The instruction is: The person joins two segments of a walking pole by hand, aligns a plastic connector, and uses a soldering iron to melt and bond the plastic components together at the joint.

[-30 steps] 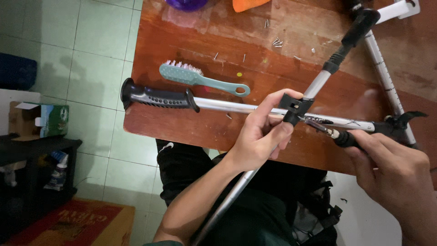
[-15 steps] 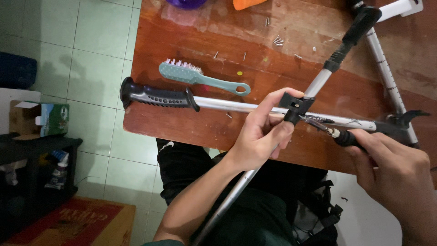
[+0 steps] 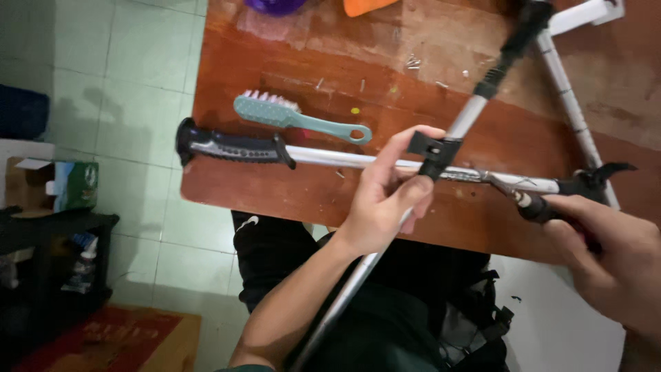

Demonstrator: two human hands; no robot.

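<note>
Your left hand [image 3: 385,200] sits at the near edge of the bench [image 3: 275,200], fingers [image 3: 406,141] curled narrowly around the spot where two silver poles cross. The thumb presses on the black clamp [image 3: 432,153] that joins them, and the other fingers wrap underneath, so the hand holds the joint rather than lying on it. One pole, the flat pole [image 3: 344,160], lies along the bench parallel to the near edge, and its black ribbed grip [image 3: 231,146] rests close to the near left corner. The slanting pole [image 3: 468,117] runs from the far right part of the bench, across the clamp and off the near edge, down past your forearm.

Your right hand [image 3: 613,255] is just past the near right part of the bench, fingers closed around a dark-handled tool [image 3: 544,207]; its thin metal tip [image 3: 499,182] touches the flat pole just right of the clamp. The palm hides most of the handle, so you cannot tell the kind of tool. A black hooked piece [image 3: 602,176] sits at the flat pole's right end, half covered. A white pole [image 3: 571,110] lies nearer the right edge.

A teal brush [image 3: 289,116] lies just beyond the ribbed grip. Purple and orange things at the far edge are cut off. Small metal bits [image 3: 413,63] lie near them, too tiny to identify.
</note>
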